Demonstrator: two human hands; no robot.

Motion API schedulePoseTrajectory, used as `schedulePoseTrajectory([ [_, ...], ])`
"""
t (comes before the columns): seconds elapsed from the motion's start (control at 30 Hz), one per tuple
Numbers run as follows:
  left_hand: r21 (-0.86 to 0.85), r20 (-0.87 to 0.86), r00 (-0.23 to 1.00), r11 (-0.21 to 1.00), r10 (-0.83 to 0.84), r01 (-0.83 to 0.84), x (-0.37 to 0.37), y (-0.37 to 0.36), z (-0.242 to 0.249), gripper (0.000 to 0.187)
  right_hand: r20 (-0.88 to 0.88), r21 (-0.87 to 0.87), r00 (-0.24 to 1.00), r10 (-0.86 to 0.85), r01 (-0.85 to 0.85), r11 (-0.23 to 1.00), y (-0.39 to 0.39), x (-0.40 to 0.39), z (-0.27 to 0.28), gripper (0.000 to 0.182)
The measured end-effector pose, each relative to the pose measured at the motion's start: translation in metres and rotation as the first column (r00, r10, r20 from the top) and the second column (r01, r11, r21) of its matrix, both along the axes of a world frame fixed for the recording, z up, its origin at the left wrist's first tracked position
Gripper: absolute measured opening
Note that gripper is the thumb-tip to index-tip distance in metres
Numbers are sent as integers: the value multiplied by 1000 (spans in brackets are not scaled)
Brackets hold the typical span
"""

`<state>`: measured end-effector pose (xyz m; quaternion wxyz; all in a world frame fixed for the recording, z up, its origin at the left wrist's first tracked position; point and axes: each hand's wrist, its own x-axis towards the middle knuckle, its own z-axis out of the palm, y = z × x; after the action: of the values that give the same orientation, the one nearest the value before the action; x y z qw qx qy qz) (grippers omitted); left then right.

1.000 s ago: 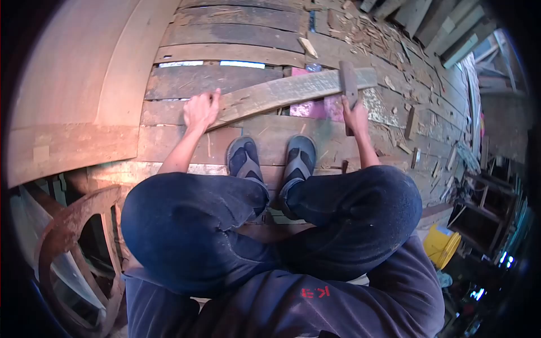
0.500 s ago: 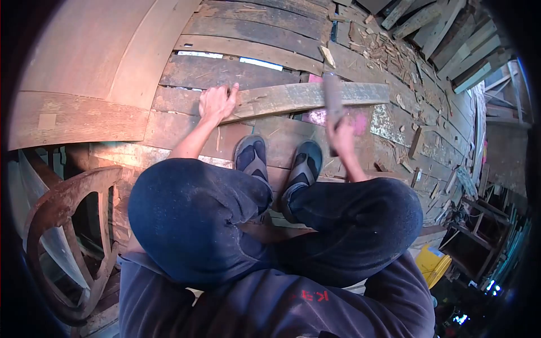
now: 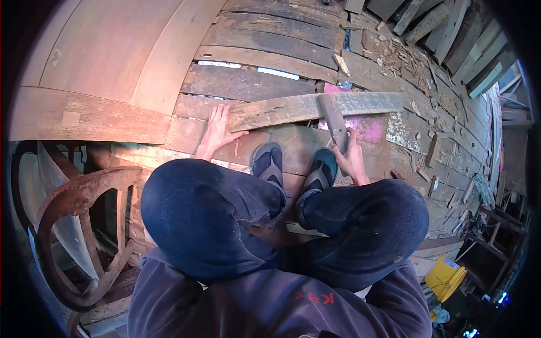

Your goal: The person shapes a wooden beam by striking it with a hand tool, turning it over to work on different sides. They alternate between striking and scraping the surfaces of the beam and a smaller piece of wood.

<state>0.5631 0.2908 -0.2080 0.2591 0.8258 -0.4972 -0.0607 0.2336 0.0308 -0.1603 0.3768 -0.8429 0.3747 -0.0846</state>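
Observation:
A long, slightly curved wooden board point(image 3: 270, 112) lies across the plank floor beyond my feet. At its left end is my left hand point(image 3: 218, 128), fingers spread, with the thumb by the board's near corner. My right hand point(image 3: 350, 155) is closed around a flat, dark wooden tool point(image 3: 333, 119), whose far end rests on or just over the right half of the board. A pink patch point(image 3: 363, 128) shows on the floor beside the board.
Pale wooden panels point(image 3: 112, 56) stand at the upper left, above a curved wooden frame point(image 3: 84, 197). Wood chips point(image 3: 400, 59) litter the floor at the upper right, near stacked boards point(image 3: 431, 25). A yellow bucket point(image 3: 445, 279) is at the lower right.
The view has shifted, so the scene sits further right. The tool, blurred before, is now sharp and tilted the other way. My left hand lies flatter with its fingers more spread.

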Motion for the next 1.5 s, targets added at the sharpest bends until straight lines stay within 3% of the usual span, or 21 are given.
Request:
schedulePoseTrajectory([
  [0.07, 54, 122, 992, 999, -9, 2, 0, -3, 0, 98, 12, 12, 1000, -10, 10, 1000, -3, -2, 3, 63],
  [0.33, -62, 137, 990, 997, -36, 45, 23, -40, -2, 93, 88, -164, 990, -108, 121, 979, -28, -8, -12, 81],
  [0.43, -19, 121, 992, 999, -38, 40, 35, -46, -4, 94, 22, -108, 985, -174, 175, 979, -29, -2, -15, 80],
  [0.5, 46, 193, 980, 998, -52, 44, 38, -57, -3, 94, 42, -203, 989, -140, 146, 968, -27, 0, -19, 81],
  [0.57, 132, 235, 965, 988, -113, 83, 24, -60, 21, 94, 85, -184, 988, -129, 143, 972, -24, 1, -14, 81],
  [0.7, 159, 279, 957, 986, -83, 39, 9, -77, 10, 96, 40, -33, 981, -190, 192, 981, -19, -5, -5, 81],
  [0.87, 2, 275, 960, 999, -47, 48, 16, -72, -1, 92, -10, -9, 982, -189, 189, 982, -21, -13, -1, 79],
  [1.3, -69, 278, 959, 997, 56, -38, -5, -63, 2, 88, 39, -41, 986, -160, 162, 986, -16, -29, -7, 81],
  [1.5, -74, 325, 940, 994, 104, -84, -19, -53, -11, 87, -77, 90, 976, -205, 212, 973, -6, -38, -6, 80],
])
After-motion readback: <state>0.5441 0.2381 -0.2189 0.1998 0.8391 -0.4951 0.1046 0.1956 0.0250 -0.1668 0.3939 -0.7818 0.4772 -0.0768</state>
